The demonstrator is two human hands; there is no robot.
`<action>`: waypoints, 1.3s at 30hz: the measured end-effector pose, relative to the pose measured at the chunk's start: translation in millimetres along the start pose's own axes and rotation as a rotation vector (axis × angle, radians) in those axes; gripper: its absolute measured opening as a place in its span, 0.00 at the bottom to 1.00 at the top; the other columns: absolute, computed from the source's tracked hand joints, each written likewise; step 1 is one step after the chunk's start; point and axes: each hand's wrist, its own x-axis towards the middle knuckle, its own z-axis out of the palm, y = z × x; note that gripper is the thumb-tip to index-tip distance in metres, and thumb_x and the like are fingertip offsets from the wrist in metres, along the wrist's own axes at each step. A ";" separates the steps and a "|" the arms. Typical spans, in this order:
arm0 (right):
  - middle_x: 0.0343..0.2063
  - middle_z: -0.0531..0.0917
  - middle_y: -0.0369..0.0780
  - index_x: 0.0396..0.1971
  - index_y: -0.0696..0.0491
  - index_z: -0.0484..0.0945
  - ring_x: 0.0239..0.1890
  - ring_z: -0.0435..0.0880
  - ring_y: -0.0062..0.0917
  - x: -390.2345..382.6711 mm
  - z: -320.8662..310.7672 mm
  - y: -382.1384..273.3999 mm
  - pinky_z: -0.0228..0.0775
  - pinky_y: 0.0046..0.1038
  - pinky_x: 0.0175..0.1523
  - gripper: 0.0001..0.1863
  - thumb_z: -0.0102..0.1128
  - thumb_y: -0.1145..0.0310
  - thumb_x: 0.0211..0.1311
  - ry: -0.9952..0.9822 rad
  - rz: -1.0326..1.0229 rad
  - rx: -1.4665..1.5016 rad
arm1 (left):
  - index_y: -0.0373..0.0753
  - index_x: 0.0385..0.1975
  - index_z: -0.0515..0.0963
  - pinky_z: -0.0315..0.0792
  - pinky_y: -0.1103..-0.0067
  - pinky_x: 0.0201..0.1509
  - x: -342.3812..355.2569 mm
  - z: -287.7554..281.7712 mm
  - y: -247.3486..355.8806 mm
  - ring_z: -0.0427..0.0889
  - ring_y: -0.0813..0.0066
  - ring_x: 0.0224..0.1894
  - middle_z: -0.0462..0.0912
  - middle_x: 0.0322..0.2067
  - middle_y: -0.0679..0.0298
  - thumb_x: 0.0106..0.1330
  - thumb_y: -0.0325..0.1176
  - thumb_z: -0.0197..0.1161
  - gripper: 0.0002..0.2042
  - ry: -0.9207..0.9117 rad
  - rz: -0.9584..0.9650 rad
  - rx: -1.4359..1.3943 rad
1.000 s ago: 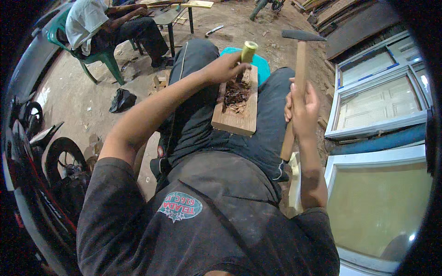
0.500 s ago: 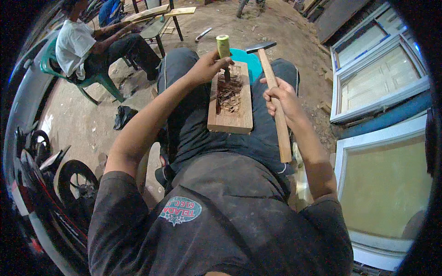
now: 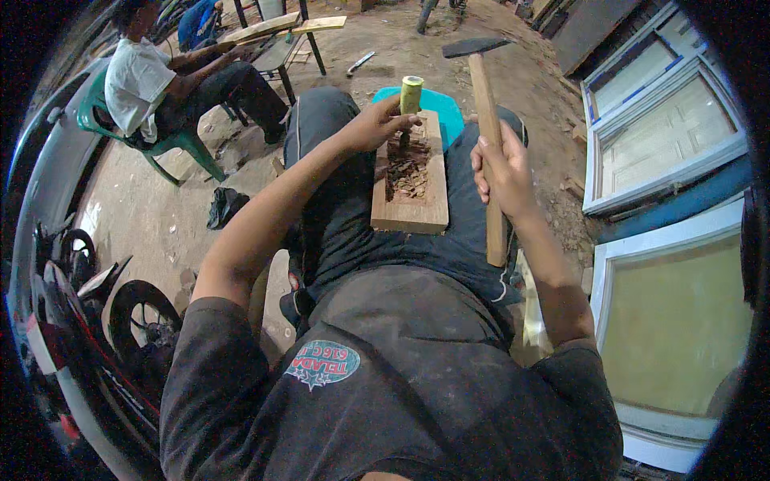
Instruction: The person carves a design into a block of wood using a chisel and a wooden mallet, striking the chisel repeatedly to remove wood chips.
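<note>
Across my thighs lies a wooden block [image 3: 411,218] with a rough hollow cut into it, and loose wood chips [image 3: 407,178] fill part of the hollow. My left hand [image 3: 375,126] is closed around a chisel [image 3: 411,94] with a yellow-green handle; its blade points down into the far part of the hollow. In my right hand [image 3: 507,170] a hammer [image 3: 487,104] is gripped by its wooden handle. The dark hammer head is raised beyond and to the right of the chisel, apart from it.
A turquoise basin [image 3: 449,108] sits beyond the block. At the far left a person [image 3: 172,84] sits on a green plastic chair [image 3: 188,152] beside a small table with boards. A knife-like tool [image 3: 361,63] lies on the ground. White-framed panels [image 3: 674,321] stand at right; a motorcycle [image 3: 140,317] at left.
The hammer has swung up and away from the chisel, its head now farther off to the right. The chisel stays in the hollow, its handle tilted slightly differently. The view has shifted a little.
</note>
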 end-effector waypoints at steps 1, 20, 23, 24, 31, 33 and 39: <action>0.21 0.73 0.34 0.55 0.51 0.72 0.12 0.69 0.14 -2.7 -0.1 0.4 0.63 0.21 0.15 0.18 0.53 0.59 0.71 -0.001 0.002 -0.086 | 0.34 0.58 0.67 0.75 0.72 0.56 1.6 1.3 2.5 0.80 0.70 0.52 0.80 0.48 0.57 0.75 0.36 0.54 0.17 -0.011 -0.006 -0.012; 0.24 0.80 0.54 0.46 0.57 0.71 0.32 0.82 0.51 -7.9 -0.4 -13.0 0.70 0.45 0.34 0.14 0.52 0.61 0.71 0.214 -0.226 -0.592 | 0.37 0.62 0.66 0.76 0.72 0.53 3.1 2.3 -4.6 0.81 0.72 0.46 0.81 0.48 0.58 0.73 0.36 0.56 0.20 -0.043 0.080 0.127; 0.24 0.81 0.54 0.45 0.56 0.71 0.33 0.81 0.56 -4.3 1.1 -9.0 0.69 0.45 0.34 0.14 0.52 0.61 0.71 0.194 -0.307 -0.612 | 0.37 0.62 0.66 0.75 0.72 0.54 4.2 3.6 -7.1 0.81 0.70 0.48 0.82 0.48 0.56 0.73 0.38 0.58 0.21 -0.025 0.133 0.116; 0.23 0.80 0.54 0.45 0.56 0.71 0.32 0.81 0.56 -3.4 1.1 -6.2 0.69 0.44 0.33 0.14 0.52 0.61 0.71 0.172 -0.392 -0.665 | 0.37 0.61 0.67 0.75 0.71 0.54 5.0 3.7 -7.4 0.81 0.69 0.49 0.82 0.48 0.55 0.73 0.39 0.58 0.22 -0.022 0.150 0.124; 0.23 0.80 0.54 0.45 0.56 0.69 0.30 0.81 0.55 -19.4 9.7 -31.1 0.69 0.44 0.32 0.15 0.52 0.60 0.71 0.239 -0.259 -0.539 | 0.37 0.61 0.68 0.74 0.71 0.55 2.6 2.6 -6.4 0.80 0.68 0.52 0.82 0.48 0.53 0.72 0.40 0.59 0.22 -0.009 0.074 0.165; 0.24 0.80 0.55 0.46 0.57 0.70 0.31 0.81 0.55 -15.8 8.9 -21.6 0.69 0.44 0.33 0.15 0.51 0.60 0.72 0.237 -0.264 -0.579 | 0.37 0.60 0.68 0.74 0.71 0.54 6.9 4.7 -16.0 0.81 0.68 0.51 0.82 0.48 0.53 0.72 0.40 0.60 0.22 0.003 0.187 0.090; 0.25 0.80 0.56 0.44 0.59 0.71 0.31 0.81 0.54 1.0 -1.0 -6.3 0.70 0.45 0.32 0.16 0.53 0.60 0.70 0.115 -0.225 -0.787 | 0.37 0.57 0.70 0.75 0.73 0.49 -0.3 1.5 -7.7 0.81 0.70 0.44 0.83 0.43 0.55 0.71 0.40 0.60 0.20 0.004 0.133 0.152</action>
